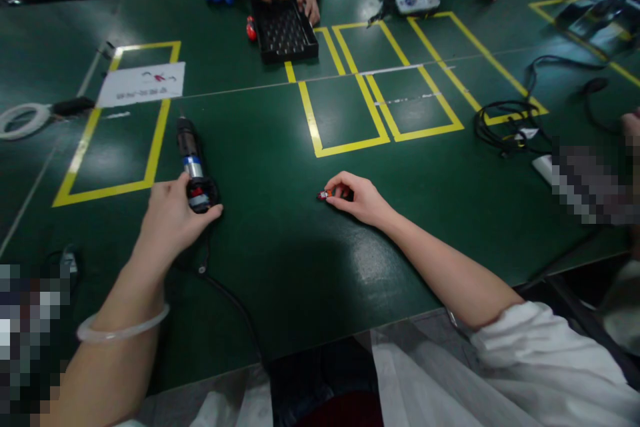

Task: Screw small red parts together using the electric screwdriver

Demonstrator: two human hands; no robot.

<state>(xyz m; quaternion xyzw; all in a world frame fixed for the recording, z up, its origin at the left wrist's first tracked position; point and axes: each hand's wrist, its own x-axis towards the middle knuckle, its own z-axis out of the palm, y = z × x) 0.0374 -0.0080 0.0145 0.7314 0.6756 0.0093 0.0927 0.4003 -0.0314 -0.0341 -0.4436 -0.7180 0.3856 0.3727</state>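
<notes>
My left hand [173, 217], a pale bangle on its wrist, closes round the rear end of an electric screwdriver [190, 157]. The tool lies on the green table with its tip pointing away from me; its dark body has a silver and blue band. A black cord [233, 297] runs from its rear toward the table's near edge. To the right, my right hand [361, 199] pinches a small red-and-white piece [324, 194] low over the table. My fingers hide part of that piece, and its kind is too small to make out.
Yellow tape [353, 145] marks rectangles on the table [260, 147]. Across from me, a person's hands work at a black tray [290, 50]. A white sheet [143, 84] lies at left, a coiled black cable [507, 130] at right. Another person's hands hold something at the back right.
</notes>
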